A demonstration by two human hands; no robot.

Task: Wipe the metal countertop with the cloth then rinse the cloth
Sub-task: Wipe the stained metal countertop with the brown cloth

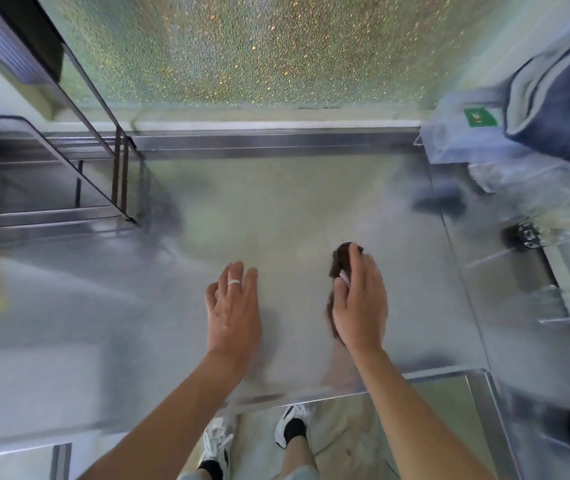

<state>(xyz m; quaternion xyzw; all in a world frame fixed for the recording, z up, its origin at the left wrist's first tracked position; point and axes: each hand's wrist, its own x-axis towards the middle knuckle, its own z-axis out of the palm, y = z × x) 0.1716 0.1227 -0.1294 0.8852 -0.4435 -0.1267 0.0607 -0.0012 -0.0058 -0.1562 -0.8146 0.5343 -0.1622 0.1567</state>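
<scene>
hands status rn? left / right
Left hand: open, fingers straight, holds nothing, over the metal countertop.
Right hand: holds the dark cloth, fingers round it.

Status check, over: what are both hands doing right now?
Left hand open, holding nothing. Right hand holds brown cloth over metal countertop. Path clear.

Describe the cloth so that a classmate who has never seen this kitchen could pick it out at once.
Start at the wide metal countertop below the speckled wall. Near its front edge are the person's two hands; the cloth is the dark brown bundle under the right hand, showing past its fingertips and along its thumb side. The left hand holds nothing, and no other item nearby is brown.
</scene>
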